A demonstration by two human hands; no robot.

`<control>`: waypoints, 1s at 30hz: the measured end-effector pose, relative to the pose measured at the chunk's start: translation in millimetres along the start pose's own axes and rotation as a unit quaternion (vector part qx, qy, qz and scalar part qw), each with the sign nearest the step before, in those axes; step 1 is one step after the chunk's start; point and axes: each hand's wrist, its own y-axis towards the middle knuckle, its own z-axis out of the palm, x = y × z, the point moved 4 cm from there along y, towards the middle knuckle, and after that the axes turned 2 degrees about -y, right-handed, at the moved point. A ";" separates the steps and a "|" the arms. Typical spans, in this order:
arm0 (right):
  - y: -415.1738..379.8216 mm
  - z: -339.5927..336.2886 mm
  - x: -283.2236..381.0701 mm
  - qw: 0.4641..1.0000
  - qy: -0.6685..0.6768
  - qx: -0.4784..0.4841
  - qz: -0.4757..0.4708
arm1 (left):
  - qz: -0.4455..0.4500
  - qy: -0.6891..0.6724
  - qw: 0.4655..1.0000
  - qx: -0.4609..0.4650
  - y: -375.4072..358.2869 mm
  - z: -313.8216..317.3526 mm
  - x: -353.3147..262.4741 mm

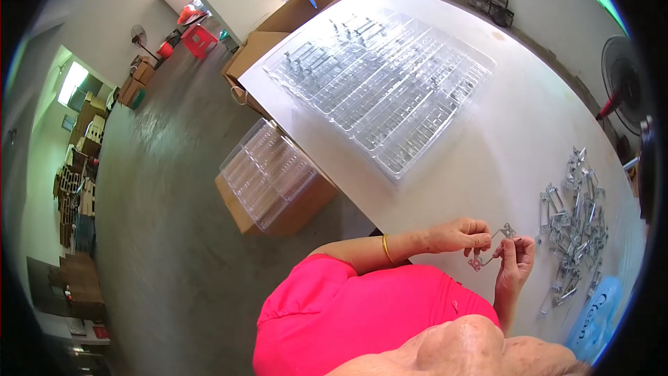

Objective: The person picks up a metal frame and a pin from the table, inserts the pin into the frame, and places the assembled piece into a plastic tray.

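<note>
My left hand (467, 235), with a gold bangle at its wrist, is closed in a pinch at one side of a small metal bracket (509, 230). My right hand (515, 256) grips the same piece from the other side with thumb and finger. The bracket has thin bars and flat, holed end plates. Both hands hold it over the near edge of the white table (445, 198). To the right of my right hand lies a loose heap of similar metal brackets (574, 230).
A large clear plastic tray (396, 167) with rows of metal parts sits on the table. Clear trays (268, 174) rest on a cardboard box (306, 212) at left. A blue bag (595, 317) lies by the heap. A fan (623, 83) stands beyond the right edge.
</note>
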 end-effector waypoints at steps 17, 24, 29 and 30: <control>1.5 8.0 1.3 0.993 -0.111 -0.038 0.021 | -0.063 -0.124 0.990 -0.002 -7.5 1.0 14.6; -11.8 3.1 14.2 0.993 -0.105 -0.043 0.016 | -0.028 -0.231 0.972 -0.013 -11.8 -1.4 9.9; -14.9 11.4 31.6 0.964 -0.251 -0.037 -0.080 | -0.050 -0.194 0.980 0.003 -10.9 -3.9 4.5; -15.2 11.6 34.8 0.964 -0.251 -0.041 -0.080 | -0.053 -0.193 0.980 0.005 -11.6 -3.3 1.9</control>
